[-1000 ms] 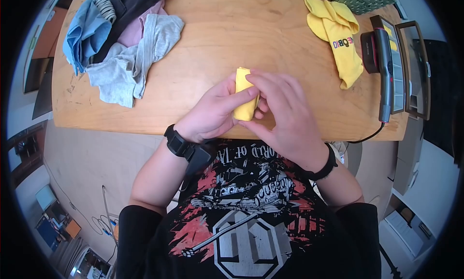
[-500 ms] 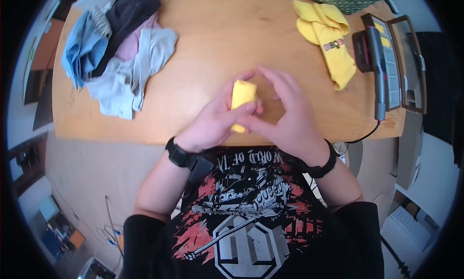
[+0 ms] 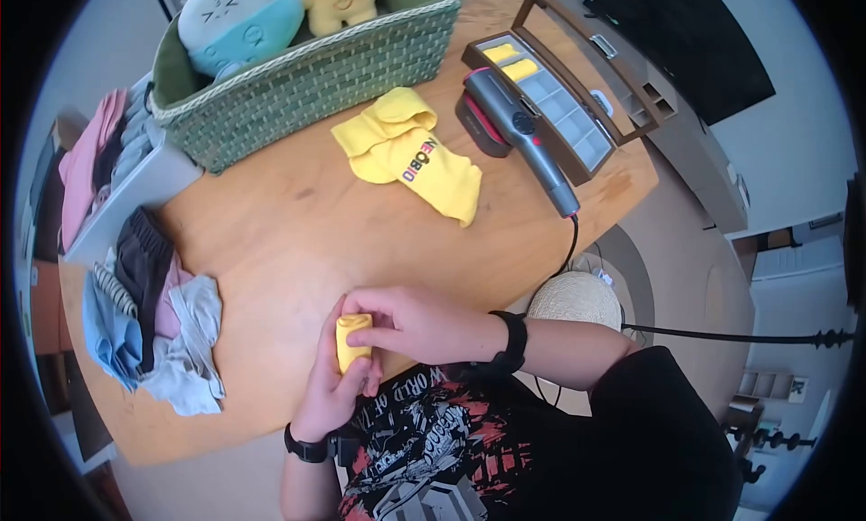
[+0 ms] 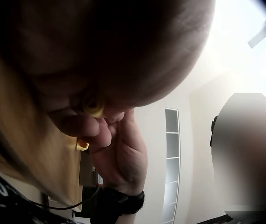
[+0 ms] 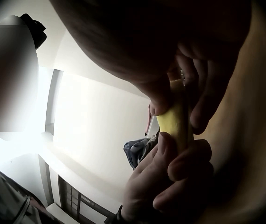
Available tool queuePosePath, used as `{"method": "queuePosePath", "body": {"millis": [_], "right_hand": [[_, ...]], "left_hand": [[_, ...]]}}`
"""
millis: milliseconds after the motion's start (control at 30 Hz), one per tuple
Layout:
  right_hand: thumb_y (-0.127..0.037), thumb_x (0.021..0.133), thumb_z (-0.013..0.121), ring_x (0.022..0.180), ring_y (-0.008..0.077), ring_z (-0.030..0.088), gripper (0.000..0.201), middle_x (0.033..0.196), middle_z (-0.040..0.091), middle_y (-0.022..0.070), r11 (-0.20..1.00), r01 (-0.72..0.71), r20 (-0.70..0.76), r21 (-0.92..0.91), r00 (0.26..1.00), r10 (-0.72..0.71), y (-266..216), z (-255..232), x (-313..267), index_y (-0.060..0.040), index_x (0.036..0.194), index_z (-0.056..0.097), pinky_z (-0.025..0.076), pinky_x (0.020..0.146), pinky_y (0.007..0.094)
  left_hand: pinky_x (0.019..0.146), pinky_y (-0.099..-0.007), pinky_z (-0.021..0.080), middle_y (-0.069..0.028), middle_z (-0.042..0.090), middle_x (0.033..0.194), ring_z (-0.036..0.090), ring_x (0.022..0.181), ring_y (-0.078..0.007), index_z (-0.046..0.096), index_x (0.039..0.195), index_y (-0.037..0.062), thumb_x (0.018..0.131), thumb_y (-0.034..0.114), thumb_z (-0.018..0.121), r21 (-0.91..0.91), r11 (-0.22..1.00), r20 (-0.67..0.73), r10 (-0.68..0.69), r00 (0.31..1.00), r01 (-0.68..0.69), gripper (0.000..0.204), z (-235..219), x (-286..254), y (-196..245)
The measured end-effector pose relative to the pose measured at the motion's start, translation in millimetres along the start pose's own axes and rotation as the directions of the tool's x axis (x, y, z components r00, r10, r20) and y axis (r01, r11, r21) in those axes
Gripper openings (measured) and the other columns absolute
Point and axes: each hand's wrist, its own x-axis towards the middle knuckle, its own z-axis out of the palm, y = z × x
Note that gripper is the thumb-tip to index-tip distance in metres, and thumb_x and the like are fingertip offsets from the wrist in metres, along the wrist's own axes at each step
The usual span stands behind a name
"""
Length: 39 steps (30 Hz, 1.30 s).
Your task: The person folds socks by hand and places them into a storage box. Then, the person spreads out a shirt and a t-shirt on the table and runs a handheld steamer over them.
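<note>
A small rolled yellow cloth point(image 3: 353, 345) stands upright between both hands, over the table's front edge. The left hand point(image 3: 327, 393) grips its lower part, thumb across the front. From the right, the right hand point(image 3: 406, 324) pinches the upper end with thumb and fingers. In the right wrist view the yellow roll point(image 5: 174, 119) sits between the two hands' fingertips. Only its end point(image 4: 94, 107) shows in the left wrist view, among dark fingers. A yellow garment with printed letters point(image 3: 410, 156) lies folded lengthwise on the table.
A green woven basket point(image 3: 307, 92) with plush toys stands at the back. Right of the yellow garment are a grey corded appliance point(image 3: 532, 147) and an open divided box point(image 3: 552, 101) holding yellow rolls. Crumpled clothes point(image 3: 194, 313) lie at the left, near a white bin point(image 3: 135, 201) of clothes.
The head view has swung toward the right side of the table, bringing the basket and whole box into view. The right hand has closed its fingers on the roll's top; the left still grips it.
</note>
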Motion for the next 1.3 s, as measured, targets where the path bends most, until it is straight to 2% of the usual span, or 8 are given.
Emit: {"method": "queuePosePath", "body": {"millis": [167,267,300,500,633,733,1133,1300], "right_hand": [[-0.014,0.100,0.064,0.081,0.0102,0.064,0.020,0.097,0.066,0.0023,0.983,0.125,-0.225,-0.132,0.962,-0.153,-5.9,-22.7,-15.4,-0.0036,0.115,0.060,0.052,0.072,0.0258],[-0.013,0.099,0.066,0.074,0.0038,0.059,0.021,0.095,0.065,-0.0012,0.990,0.136,-0.582,-0.023,0.804,-0.124,-59.2,-96.4,-30.1,-0.0048,0.118,0.060,0.049,0.063,0.0214],[-0.015,0.099,0.067,0.073,0.0029,0.059,0.020,0.092,0.066,-0.0015,0.950,0.206,-0.654,-0.235,0.690,-0.312,-64.8,-128.1,-30.4,-0.0045,0.116,0.061,0.049,0.060,0.0214],[-0.027,0.095,0.072,0.079,0.0193,0.071,0.031,0.087,0.073,0.0118,0.705,-0.402,-0.797,-0.584,0.450,-0.404,-30.9,-315.3,-31.9,0.0022,0.105,0.067,0.054,0.070,0.0315],[-0.029,0.094,0.073,0.080,0.0216,0.073,0.032,0.087,0.074,0.0134,0.556,-0.628,-0.836,-0.544,0.457,-0.302,9.4,-360.3,-19.7,0.0017,0.104,0.069,0.054,0.068,0.0330],[-0.034,0.092,0.075,0.082,0.0226,0.072,0.036,0.084,0.073,0.0131,0.796,-0.527,-0.872,-0.298,0.490,-0.002,29.7,-382.1,-10.1,0.0016,0.098,0.072,0.054,0.075,0.0359],[-0.026,0.080,0.084,0.099,0.0333,0.070,0.030,0.103,0.074,0.0175,0.217,-0.684,-0.718,-0.696,0.661,-0.219,17.9,-373.4,-12.7,-0.0033,0.098,0.075,0.055,0.088,0.0430],[-0.027,0.075,0.088,0.102,0.0322,0.070,0.035,0.107,0.074,0.0162,0.256,-0.749,-0.785,-0.611,0.614,-0.077,1.0,-351.1,-2.8,-0.0051,0.100,0.077,0.056,0.089,0.0422]], "left_hand": [[0.057,-0.0222,0.045,-0.0046,0.058,0.075,0.052,0.059,-0.0097,0.005,0.162,0.0102,0.107,0.008,0.043,-0.025,1.000,-0.031,-0.006,1.000,0.006,0.067,12.2,-5.1,9.5],[0.055,-0.0207,0.043,-0.0038,0.058,0.069,0.051,0.056,-0.0090,0.007,0.162,0.0111,0.108,0.013,0.042,0.054,0.996,-0.117,-0.064,0.991,0.071,0.064,0.4,-13.5,5.8],[0.054,-0.0207,0.042,-0.0037,0.058,0.069,0.052,0.056,-0.0090,0.015,0.158,0.0096,0.109,0.014,0.043,0.013,0.999,-0.146,-0.048,0.988,0.051,0.057,-3.7,-18.7,1.3],[0.055,-0.0215,0.044,-0.0043,0.056,0.070,0.052,0.057,-0.0102,0.048,0.135,0.0034,0.108,0.017,0.049,-0.206,0.976,-0.166,0.041,0.985,-0.075,0.030,-15.1,-25.0,-9.3],[0.056,-0.0222,0.044,-0.0053,0.057,0.073,0.053,0.059,-0.0109,0.052,0.128,0.0016,0.108,0.016,0.050,-0.208,0.974,-0.179,0.050,0.983,-0.087,0.026,-13.7,-21.4,-5.3],[0.057,-0.0228,0.045,-0.0058,0.057,0.077,0.053,0.060,-0.0112,0.054,0.125,0.0006,0.108,0.015,0.050,-0.260,0.961,-0.168,0.046,0.985,-0.089,0.023,-15.7,-23.2,-7.7],[0.058,-0.0228,0.045,-0.0057,0.057,0.078,0.054,0.062,-0.0116,0.055,0.122,0.0001,0.106,0.013,0.053,-0.317,0.945,-0.152,0.036,0.988,-0.083,0.021,-18.9,-22.6,-8.2],[0.055,-0.0237,0.041,-0.0042,0.056,0.074,0.050,0.058,-0.0108,0.056,0.120,0.0028,0.106,0.013,0.053,-0.279,0.957,-0.159,0.042,0.986,-0.085,0.018,-17.2,-21.3,-8.5]]}}
